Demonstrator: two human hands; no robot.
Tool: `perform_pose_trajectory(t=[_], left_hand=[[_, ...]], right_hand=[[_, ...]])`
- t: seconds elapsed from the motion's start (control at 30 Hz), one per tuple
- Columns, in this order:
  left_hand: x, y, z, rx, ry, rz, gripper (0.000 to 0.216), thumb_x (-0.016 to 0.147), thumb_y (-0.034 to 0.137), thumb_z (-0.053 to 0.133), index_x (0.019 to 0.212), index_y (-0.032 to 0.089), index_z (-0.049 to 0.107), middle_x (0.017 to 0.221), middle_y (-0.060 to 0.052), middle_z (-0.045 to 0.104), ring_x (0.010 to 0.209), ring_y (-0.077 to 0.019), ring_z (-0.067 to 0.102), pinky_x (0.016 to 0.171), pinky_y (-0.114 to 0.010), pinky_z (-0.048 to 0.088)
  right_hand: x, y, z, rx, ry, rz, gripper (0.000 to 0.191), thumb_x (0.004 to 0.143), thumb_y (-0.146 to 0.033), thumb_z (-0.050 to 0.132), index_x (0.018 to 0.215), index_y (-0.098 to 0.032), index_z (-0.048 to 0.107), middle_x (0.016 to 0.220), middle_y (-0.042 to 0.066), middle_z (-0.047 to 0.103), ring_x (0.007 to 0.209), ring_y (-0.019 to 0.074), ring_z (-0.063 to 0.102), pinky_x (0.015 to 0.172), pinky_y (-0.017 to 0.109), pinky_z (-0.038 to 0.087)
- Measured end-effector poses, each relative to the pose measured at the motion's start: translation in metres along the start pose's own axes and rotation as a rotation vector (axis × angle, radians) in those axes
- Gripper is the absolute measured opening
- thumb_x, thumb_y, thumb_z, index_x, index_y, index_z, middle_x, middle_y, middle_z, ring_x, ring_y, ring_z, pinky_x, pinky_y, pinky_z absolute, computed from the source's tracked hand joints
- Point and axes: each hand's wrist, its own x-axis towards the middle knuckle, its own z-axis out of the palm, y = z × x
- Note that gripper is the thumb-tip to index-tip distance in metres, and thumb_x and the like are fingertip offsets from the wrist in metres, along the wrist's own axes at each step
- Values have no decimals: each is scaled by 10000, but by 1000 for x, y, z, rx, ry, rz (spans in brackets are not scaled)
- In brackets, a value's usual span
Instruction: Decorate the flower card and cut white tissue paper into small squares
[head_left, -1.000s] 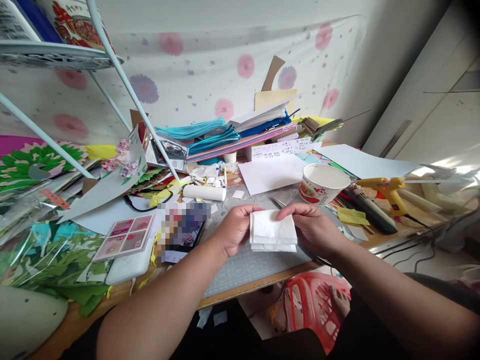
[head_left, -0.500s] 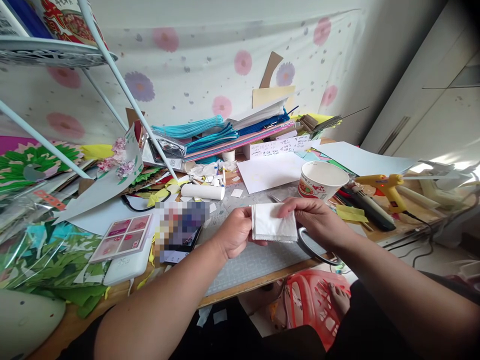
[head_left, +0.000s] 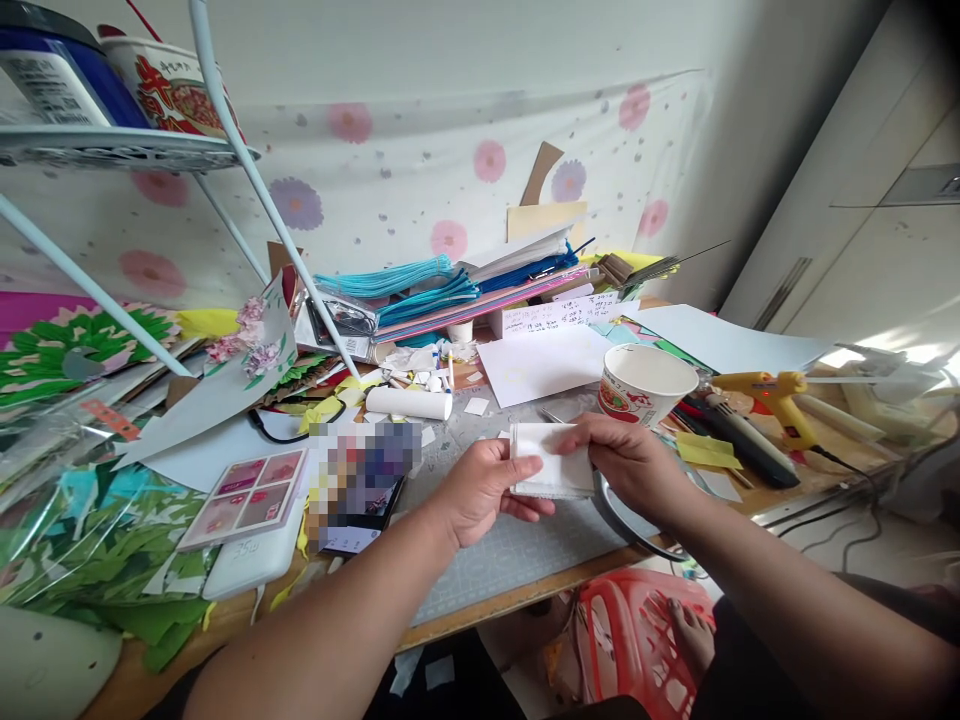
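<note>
Between my two hands is a small square stack of folded white tissue paper (head_left: 553, 468), held above the desk's grey cutting mat (head_left: 517, 550). My left hand (head_left: 491, 485) grips its left side, thumb flat on top and fingers underneath. On the upper right corner, my right hand (head_left: 619, 455) pinches the stack with thumb and fingers. Just behind my right hand stands a white paper bowl (head_left: 649, 375) with a red printed pattern. Beneath my right forearm lies a dark-rimmed round object (head_left: 630, 525), partly hidden.
A yellow hot glue gun (head_left: 772, 400) lies at the right with its cord trailing. Left of my hands are a phone (head_left: 367, 515), a white power bank (head_left: 251, 560) and a white roll (head_left: 409, 403). Blue pipe cleaners (head_left: 427, 290) are piled behind. A red plastic stool (head_left: 637, 620) stands below the desk.
My left hand has shifted further onto the tissue stack, its thumb now lying across the top. My right hand still pinches the right side. The camera view has tilted up slightly.
</note>
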Motion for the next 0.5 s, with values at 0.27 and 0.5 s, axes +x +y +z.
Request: perform_pose_trajectory(t=[0.27, 0.5], left_hand=[[1, -1, 2, 172, 103, 106, 344, 653, 346, 785, 871, 115, 655, 717, -37, 674, 477, -122, 617, 456, -211, 460], [4, 2, -2, 183, 166, 251, 273, 626, 301, 807, 781, 127, 665, 674, 17, 624, 633, -107, 549, 601, -202, 436]], right_hand=[[1, -2, -12, 331, 64, 279, 288, 786, -357, 598, 1005, -199, 699, 983, 68, 684, 799, 186, 601, 624, 280, 492], [5, -7, -6, -38, -162, 341, 208, 708, -373, 693, 677, -171, 656, 568, -23, 548, 547, 116, 461, 525, 251, 336]])
